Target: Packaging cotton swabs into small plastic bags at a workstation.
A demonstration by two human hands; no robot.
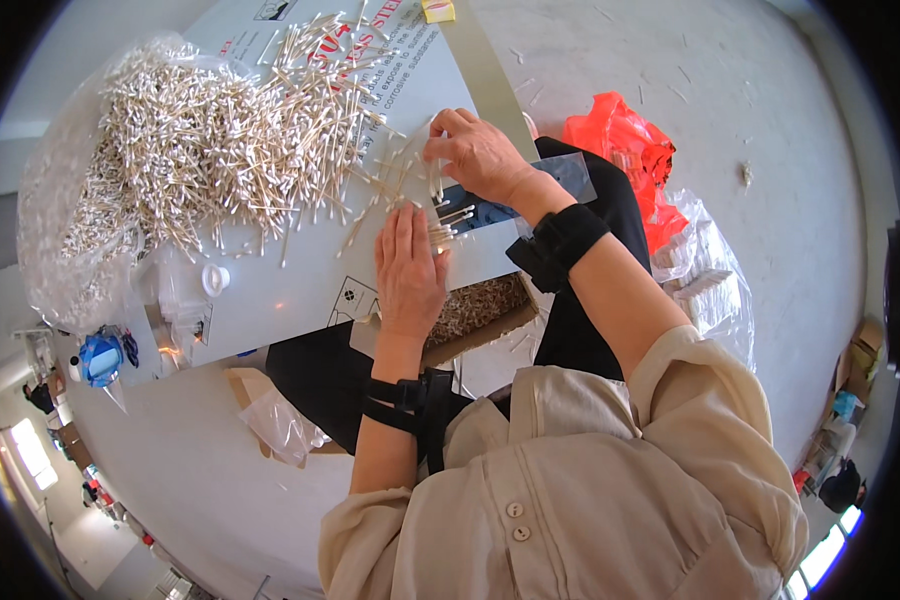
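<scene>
A big heap of white-tipped cotton swabs covers the left and far part of the metal-topped table, with loose ones scattered toward my hands. My left hand lies flat at the heap's near right edge, fingers stretched out, fingertips at a few swabs. Just beyond it, my right hand has its fingers curled in a pinch over cotton swabs, partly hidden beneath them. Between the hands, a small group of swabs lies beside a clear flat plastic sleeve, which runs under my right wrist.
A clear bag wraps the heap's left side. A white round lid and a blue packet sit near the table's left edge. Below the table is an open carton of swabs. Red and clear bags lie right.
</scene>
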